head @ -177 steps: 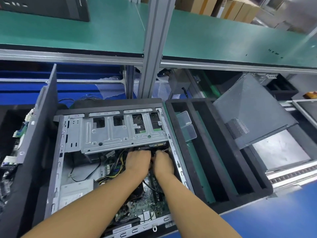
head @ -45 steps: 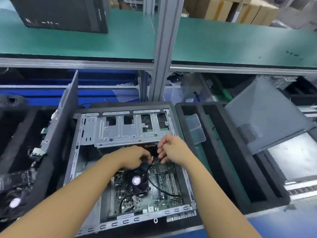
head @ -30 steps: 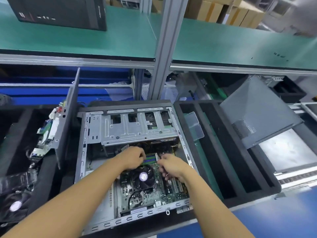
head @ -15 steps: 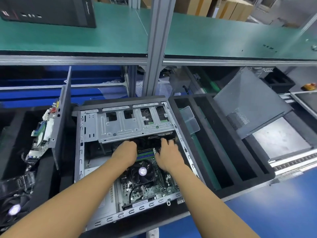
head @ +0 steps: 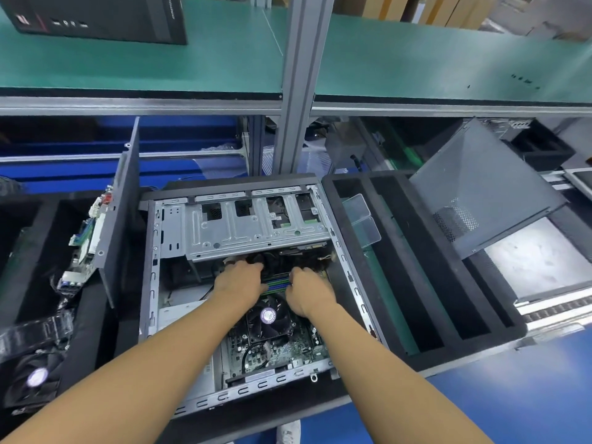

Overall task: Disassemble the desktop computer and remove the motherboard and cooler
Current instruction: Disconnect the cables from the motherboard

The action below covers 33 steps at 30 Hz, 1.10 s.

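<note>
Both hands have slid forward from the fan area: left hand and right hand now flank the memory sticks on the motherboard, seated in the case; whether either grip is closed, I cannot tell. Better to press end clips evenly beside the cooler

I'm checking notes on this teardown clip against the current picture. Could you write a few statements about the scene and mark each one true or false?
1. Both hands are inside the open case. True: the left hand and right hand flank the memory sticks.
2. The cooler fan is already out of the case. False: it sits on the motherboard.
3. A grey side panel leans at the right. True.
4. The shelf is red. False: it is green.
</note>
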{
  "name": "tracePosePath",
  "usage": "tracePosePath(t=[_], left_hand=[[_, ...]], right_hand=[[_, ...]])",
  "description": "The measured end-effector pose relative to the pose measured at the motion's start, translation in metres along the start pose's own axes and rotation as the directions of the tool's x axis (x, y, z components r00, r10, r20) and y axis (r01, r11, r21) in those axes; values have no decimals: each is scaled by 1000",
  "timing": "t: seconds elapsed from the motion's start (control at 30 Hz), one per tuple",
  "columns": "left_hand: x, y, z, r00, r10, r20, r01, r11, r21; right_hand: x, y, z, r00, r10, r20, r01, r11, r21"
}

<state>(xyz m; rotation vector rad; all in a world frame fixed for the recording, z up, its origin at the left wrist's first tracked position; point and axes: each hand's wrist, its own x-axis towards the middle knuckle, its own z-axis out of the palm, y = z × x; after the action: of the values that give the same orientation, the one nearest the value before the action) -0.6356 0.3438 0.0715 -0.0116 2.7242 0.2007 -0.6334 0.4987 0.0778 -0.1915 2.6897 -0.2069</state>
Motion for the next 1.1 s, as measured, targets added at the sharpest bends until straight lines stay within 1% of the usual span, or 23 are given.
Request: tracePosePath(t=[0.1, 0.17, 0.2, 0.27, 0.33, 0.4, 0.47, 0.53, 0.6, 0.63, 0.67, 0.7, 0.73, 0.77, 0.8, 0.83, 0.87, 0.93, 0.97, 1.0, 1.03, 1.07, 1.1], left_hand=[[5, 8, -1, 994, -23, -103, 30, 997, 66], [5, 10, -4, 990, 5, -139, 0, 1000, 31], [4, 10, -7, 988, 44, -147, -45, 999, -3], [-3, 7, -13, 975, 183, -129, -189, 981, -36], [-11, 0, -19, 934, 353, -51, -356, 931, -77], [-23, -3, -28, 887, 461, 14, -451, 874, -183], [-34, -1, -36, 856, 515, 41, -487, 832, -266], [-45, 5, -42, 838, 545, 39, -493, 785, -375], [-53, 7, -43, 829, 559, -1, -471, 699, -538], [-56, 6, -44, 833, 551, -46, -465, 652, -599], [-57, 3, -41, 841, 530, -111, -474, 620, -626], [-55, 0, -38, 851, 489, -191, -491, 614, -617], [-53, -2, -35, 867, 417, -273, -493, 638, -591], [-49, -5, -31, 878, 325, -353, -475, 684, -553], [-45, -6, -28, 884, 253, -393, -438, 741, -509], [-41, -8, -25, 893, 237, -384, -401, 806, -436], [-36, -7, -23, 900, 296, -321, -399, 857, -327], [-30, -5, -15, 875, 478, -76, -484, 869, -102], [-28, -3, -12, 852, 522, 23, -521, 852, -51], [-28, 0, -9, 843, 533, 77, -533, 846, -30], [-29, 2, -6, 848, 527, 60, -526, 850, -26], [-31, 5, -6, 863, 505, -2, -505, 863, -28], [-32, 6, -8, 873, 476, -111, -480, 877, -22]], right_hand=[[-2, 1, 0, 999, -51, 17, 48, 991, 123], [-5, 3, 0, 998, -51, 37, 42, 974, 222], [-7, 4, -2, 998, -44, 34, 34, 966, 256], [-9, 7, -5, 999, -38, -3, 37, 950, 311], [-9, 9, -6, 998, -36, -44, 49, 935, 350], [-10, 9, -5, 998, -57, -39, 68, 908, 414], [-13, 10, -7, 988, -146, -40, 147, 867, 476], [-17, 13, -10, 948, -303, -94, 315, 868, 384], [-21, 18, -13, 890, -431, -149, 455, 824, 336], [-23, 20, -15, 886, -434, -160, 460, 786, 414], [-27, 20, -16, 913, -372, -167, 397, 720, 568], [-33, 19, -20, 946, -290, -145, 291, 565, 772], [-35, 17, -21, 972, -204, -113, 188, 401, 896], [-37, 17, -21, 985, -157, -77, 119, 280, 952], [-37, 18, -20, 988, -146, -54, 87, 235, 968], [-38, 20, -21, 987, -159, -37, 72, 215, 974], [-39, 21, -20, 977, -211, -28, 69, 194, 979], [-42, 26, -21, 928, -371, 19, 14, 87, 996], [-43, 28, -21, 902, -430, 44, -38, 22, 999], [-43, 31, -20, 891, -450, 66, -92, -34, 995], [-43, 32, -21, 899, -430, 87, -136, -85, 987], [-43, 33, -22, 921, -372, 113, -163, -105, 981], [-42, 33, -22, 950, -280, 137, -164, -74, 984]])
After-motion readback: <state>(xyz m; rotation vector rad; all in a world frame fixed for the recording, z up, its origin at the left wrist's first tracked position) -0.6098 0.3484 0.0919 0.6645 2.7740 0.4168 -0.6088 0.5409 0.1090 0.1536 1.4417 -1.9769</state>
